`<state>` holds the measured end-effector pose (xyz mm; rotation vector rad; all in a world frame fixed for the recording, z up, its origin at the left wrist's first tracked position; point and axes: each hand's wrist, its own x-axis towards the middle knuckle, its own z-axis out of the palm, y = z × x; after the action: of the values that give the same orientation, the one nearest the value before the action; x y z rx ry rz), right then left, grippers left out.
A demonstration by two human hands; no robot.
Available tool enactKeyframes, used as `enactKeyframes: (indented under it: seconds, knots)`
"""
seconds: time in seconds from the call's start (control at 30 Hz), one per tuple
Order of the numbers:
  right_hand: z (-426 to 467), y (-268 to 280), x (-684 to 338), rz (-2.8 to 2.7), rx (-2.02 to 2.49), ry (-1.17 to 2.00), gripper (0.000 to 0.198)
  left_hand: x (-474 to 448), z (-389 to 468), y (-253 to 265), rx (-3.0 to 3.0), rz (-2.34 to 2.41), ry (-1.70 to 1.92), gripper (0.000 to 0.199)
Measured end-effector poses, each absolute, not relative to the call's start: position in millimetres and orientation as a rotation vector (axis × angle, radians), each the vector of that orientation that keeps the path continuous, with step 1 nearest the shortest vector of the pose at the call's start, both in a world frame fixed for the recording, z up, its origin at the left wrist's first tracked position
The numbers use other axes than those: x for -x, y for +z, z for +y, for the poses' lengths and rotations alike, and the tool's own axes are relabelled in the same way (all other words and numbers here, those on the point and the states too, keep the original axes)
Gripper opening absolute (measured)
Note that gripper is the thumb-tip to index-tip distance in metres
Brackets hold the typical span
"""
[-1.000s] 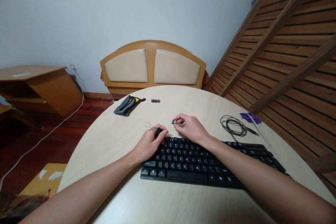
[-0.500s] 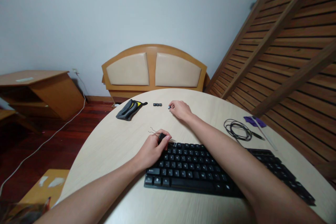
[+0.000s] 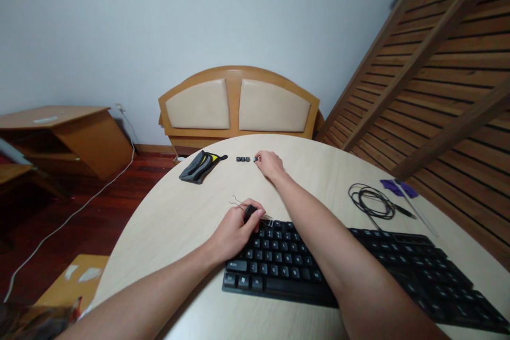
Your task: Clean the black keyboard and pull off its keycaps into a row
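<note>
My left hand (image 3: 240,226) is closed around a keycap puller (image 3: 251,211) with a black handle and thin wire prongs at both ends. It rests over the upper left corner of a black keyboard (image 3: 279,285). Farther out on the table, my right hand (image 3: 270,163) pinches a small dark keycap (image 3: 255,159) between its fingertips, at or just above the tabletop. Left of it, three loose keycaps (image 3: 243,159) sit in a short row. The right forearm hides part of the keyboard's middle.
A grey, black and yellow cloth pouch (image 3: 199,168) lies on the round table (image 3: 159,223) at the left. Right of my arm are a coiled black cable (image 3: 372,202), a purple cloth (image 3: 388,187) and a thin pale stick (image 3: 414,207). A padded headboard (image 3: 239,101) stands behind.
My right hand has brought its keycap a little left, closer to the row of three. The left hand keeps its grip on the puller. The view has shifted slightly.
</note>
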<state>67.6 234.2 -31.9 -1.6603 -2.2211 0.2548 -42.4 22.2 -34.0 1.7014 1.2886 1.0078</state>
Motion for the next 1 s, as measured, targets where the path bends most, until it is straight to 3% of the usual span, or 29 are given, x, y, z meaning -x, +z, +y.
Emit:
enactKeyframes:
  seconds: [1.0]
  knots:
    - [246.1, -58.4, -58.7, -2.09, 1.585, 0.312, 0.028, 42.5, 21.9, -33.7, -1.732, 1.298, 1.001, 0.027]
